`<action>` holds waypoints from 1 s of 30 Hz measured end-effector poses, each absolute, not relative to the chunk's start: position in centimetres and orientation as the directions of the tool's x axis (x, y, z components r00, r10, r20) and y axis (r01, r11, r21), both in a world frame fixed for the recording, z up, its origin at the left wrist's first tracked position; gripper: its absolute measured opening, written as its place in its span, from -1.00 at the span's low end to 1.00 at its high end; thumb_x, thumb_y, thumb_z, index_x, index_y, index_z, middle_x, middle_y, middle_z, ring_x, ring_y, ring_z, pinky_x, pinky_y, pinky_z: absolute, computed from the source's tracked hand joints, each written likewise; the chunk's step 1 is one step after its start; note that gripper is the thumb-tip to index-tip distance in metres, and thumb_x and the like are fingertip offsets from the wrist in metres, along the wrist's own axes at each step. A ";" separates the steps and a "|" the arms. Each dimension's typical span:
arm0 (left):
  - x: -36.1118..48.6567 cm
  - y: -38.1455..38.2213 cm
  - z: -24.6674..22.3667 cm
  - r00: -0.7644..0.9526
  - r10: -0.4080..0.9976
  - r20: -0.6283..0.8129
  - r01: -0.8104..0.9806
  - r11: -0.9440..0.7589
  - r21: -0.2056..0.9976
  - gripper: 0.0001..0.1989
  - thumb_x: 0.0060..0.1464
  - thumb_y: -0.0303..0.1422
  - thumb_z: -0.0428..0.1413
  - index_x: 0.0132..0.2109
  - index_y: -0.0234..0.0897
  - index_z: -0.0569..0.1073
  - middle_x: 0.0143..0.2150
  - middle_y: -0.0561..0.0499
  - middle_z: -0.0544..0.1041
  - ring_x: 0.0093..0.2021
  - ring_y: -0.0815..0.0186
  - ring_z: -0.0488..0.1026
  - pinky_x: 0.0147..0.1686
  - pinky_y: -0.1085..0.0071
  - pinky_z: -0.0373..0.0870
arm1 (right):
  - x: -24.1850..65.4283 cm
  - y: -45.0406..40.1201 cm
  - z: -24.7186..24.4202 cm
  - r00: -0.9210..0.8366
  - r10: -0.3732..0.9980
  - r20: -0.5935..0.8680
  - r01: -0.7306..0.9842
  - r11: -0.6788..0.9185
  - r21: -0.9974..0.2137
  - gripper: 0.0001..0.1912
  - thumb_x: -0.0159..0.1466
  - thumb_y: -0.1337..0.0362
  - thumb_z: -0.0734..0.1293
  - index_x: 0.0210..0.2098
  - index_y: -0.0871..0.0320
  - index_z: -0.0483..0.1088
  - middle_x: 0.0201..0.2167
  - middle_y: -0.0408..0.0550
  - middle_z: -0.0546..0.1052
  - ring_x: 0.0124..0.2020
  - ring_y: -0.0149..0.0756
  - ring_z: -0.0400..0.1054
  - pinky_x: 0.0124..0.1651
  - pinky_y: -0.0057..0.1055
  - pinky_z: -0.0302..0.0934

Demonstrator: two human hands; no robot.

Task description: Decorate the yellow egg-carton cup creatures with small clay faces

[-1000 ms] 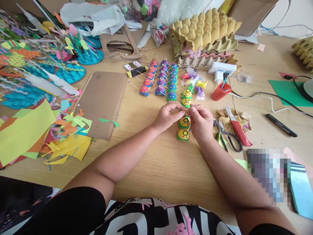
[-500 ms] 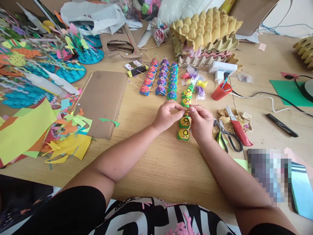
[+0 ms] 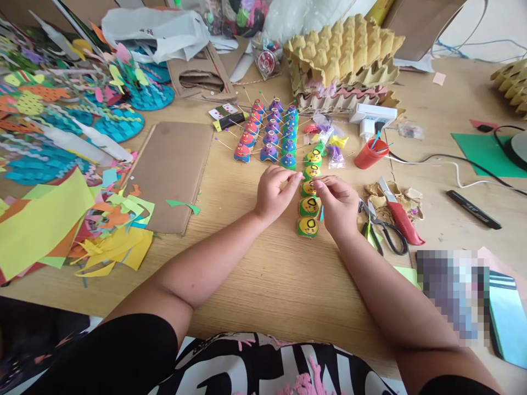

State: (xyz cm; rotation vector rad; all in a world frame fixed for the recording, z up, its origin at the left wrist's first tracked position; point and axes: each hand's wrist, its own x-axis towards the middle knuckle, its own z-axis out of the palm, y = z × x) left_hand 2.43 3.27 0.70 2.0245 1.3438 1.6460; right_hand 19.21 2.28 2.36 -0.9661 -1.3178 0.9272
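Note:
My left hand (image 3: 276, 195) hovers at the left of a yellow-and-green egg-carton caterpillar (image 3: 308, 206), thumb and forefinger pinched; what lies between them is too small to make out. Opposite it, my right hand (image 3: 340, 207) pinches what looks like a thin stick, over the caterpillar's right side. Painted smiles and dark loops mark its bumps, and one bump is partly behind my fingertips. Beyond stand a red caterpillar (image 3: 249, 133), a purple caterpillar (image 3: 271, 131) and a blue-green caterpillar (image 3: 290, 135), with thin ball-tipped sticks poking out.
A cardboard sheet (image 3: 175, 164) and paper scraps (image 3: 119, 241) lie left. Egg trays (image 3: 343, 52) are stacked at the back. To the right are a red cup (image 3: 368, 155), scissors (image 3: 382, 225), a red-handled knife (image 3: 403, 219) and cables (image 3: 436, 159).
My hands have drawn apart a little, the left one moving leftward. More of the caterpillar's middle bump shows between them.

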 end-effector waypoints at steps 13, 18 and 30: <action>2.8 2.7 1.3 0.058 0.547 0.835 0.512 -0.734 0.446 -0.83 0.41 -0.22 0.15 -0.13 -0.18 0.56 -0.22 0.02 0.66 -0.14 0.30 0.56 -0.03 0.27 0.47 | 19.6 2.3 1.9 -0.152 0.801 0.579 0.395 0.586 -0.707 -0.87 0.39 0.23 0.42 -0.28 0.02 0.63 -0.24 -0.05 0.71 -0.18 -0.20 0.58 -0.03 -0.20 0.46; 2.9 2.8 1.3 -0.012 0.568 0.823 0.464 -0.726 0.507 -0.81 0.42 -0.22 0.14 -0.16 -0.18 0.54 -0.24 0.03 0.66 -0.16 0.31 0.56 -0.03 0.28 0.49 | 19.6 2.1 1.9 -0.129 0.837 0.532 0.348 0.541 -0.766 -0.90 0.38 0.22 0.45 -0.26 0.03 0.63 -0.31 -0.09 0.70 -0.24 -0.23 0.55 -0.04 -0.21 0.45; 2.8 2.8 0.6 -0.170 0.680 0.714 0.333 -0.642 0.691 -0.74 0.45 -0.16 0.09 -0.21 -0.19 0.48 -0.29 0.04 0.56 -0.25 0.35 0.48 -0.16 0.35 0.42 | 20.0 2.2 2.6 -0.110 0.810 0.576 0.462 0.555 -0.691 -0.89 0.36 0.25 0.43 -0.31 0.05 0.59 -0.35 -0.08 0.66 -0.24 -0.20 0.52 -0.08 -0.21 0.40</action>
